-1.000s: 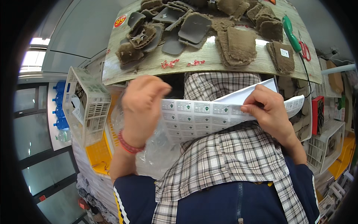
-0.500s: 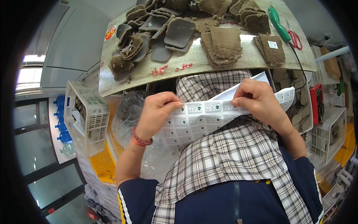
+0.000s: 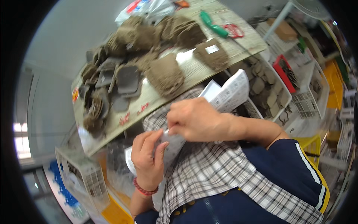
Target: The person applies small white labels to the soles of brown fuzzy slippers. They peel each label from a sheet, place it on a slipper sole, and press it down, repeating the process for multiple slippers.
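Observation:
Across my lap lies a white sheet of printed stickers point(image 3: 233, 91), its upper right part curled up and the rest partly hidden by my hands. My right hand point(image 3: 197, 120) is closed on the sheet, fingers pinched at its edge. Close beside it, my left hand point(image 3: 147, 158) also grips the sheet, fingertips near those of the right; what exactly the tips pinch is too small to tell. On the table ahead are brown fuzzy pads point(image 3: 164, 74) in stacks, and one pad point(image 3: 212, 55) at the right carries a white sticker.
The wooden table point(image 3: 192, 76) also holds grey pads point(image 3: 128, 79), a green corded tool point(image 3: 213, 24), red-handled scissors point(image 3: 234, 31) and a plastic bag point(image 3: 147, 13). A crate of pads point(image 3: 266, 89) stands at the right, beside a red box point(image 3: 286, 72). A white basket point(image 3: 84, 171) is at the left.
My right hand has moved left along the sheet, close to my left hand, and the left has come lower. The view has turned and shifted right; the sheet's right part curls up more.

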The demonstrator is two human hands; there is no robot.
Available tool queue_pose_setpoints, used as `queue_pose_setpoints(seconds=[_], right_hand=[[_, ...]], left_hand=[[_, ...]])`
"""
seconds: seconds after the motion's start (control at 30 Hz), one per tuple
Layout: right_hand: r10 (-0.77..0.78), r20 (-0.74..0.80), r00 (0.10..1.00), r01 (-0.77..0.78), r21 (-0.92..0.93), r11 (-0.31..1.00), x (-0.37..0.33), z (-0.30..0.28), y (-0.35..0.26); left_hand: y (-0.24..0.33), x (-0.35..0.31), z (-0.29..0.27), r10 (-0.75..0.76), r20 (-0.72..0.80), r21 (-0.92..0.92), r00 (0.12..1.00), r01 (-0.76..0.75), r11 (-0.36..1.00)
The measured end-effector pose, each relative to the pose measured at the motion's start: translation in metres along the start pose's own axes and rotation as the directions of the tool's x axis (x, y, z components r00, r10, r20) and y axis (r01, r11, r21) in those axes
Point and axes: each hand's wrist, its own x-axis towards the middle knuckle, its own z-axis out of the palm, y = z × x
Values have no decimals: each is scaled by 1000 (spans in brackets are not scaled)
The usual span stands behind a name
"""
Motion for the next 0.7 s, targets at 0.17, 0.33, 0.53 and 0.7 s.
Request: queue_pose_setpoints(seconds=[0.17, 0.33, 0.53, 0.7], right_hand=[[4, 198, 980, -3, -9, 1000, 4, 12, 13], [-106, 210, 972, 106, 10, 994, -6, 8, 20], [-117, 88, 989, 108, 102, 989, -32, -23, 55], [90, 165, 982, -120, 184, 975, -56, -36, 80]], left_hand=[[-30, -4, 11, -148, 27, -165, 989, 151, 975], [-36, -3, -11, -154, 305, -77, 940, 186, 980], [-91, -16, -39, -183, 293, -182, 938, 243, 953], [-60, -12, -51, -188, 372, -76, 909, 232, 970]])
